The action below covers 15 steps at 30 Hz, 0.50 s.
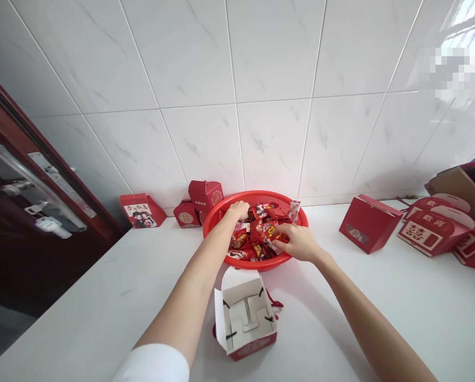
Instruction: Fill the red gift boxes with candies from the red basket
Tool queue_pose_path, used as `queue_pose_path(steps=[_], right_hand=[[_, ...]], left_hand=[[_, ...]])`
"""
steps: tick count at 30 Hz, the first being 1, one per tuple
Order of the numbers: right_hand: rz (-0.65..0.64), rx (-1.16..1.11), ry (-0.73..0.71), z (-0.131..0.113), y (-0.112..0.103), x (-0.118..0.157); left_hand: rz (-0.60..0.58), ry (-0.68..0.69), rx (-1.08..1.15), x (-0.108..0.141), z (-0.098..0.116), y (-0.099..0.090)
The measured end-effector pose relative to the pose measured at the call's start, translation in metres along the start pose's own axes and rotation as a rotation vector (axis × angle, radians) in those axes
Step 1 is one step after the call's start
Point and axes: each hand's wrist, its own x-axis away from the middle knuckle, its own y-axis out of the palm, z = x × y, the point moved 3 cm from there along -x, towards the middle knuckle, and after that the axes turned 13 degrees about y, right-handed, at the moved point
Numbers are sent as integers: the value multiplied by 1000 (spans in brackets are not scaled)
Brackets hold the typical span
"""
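Observation:
A red plastic basket (210, 218) holds a heap of wrapped candies (257, 233), mostly red. My left hand (239, 210) reaches into its left side with the fingers curled down; what they grip, if anything, is hidden. At the basket's right side, my right hand (298, 242) has thumb and fingers closed about a red wrapped candy (284, 238). In front of the basket stands an open gift box (253, 347), white inside, its flaps folded out. Slots and dark ribbon ends show in its inner walls, and a red tassel cord (275, 303) lies at its right.
Red boxes stand along the tiled wall: a slanted one with a couple picture (141, 211), two smaller ones (205, 195) left of the basket, and a plain one (369, 223) at right. Several more red boxes (434, 233) crowd the far right near an open carton (462, 187). A dark door (34, 254) borders the left.

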Motion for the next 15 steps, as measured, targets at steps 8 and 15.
queue_pose_path(steps=[8, 15], right_hand=[[-11, -19, 21, -2, -2, 1], [-15, -44, 4, -1, -3, 1]], left_hand=[[-137, -191, 95, 7, -13, 2], [-179, -176, 306, 17, -14, -15]])
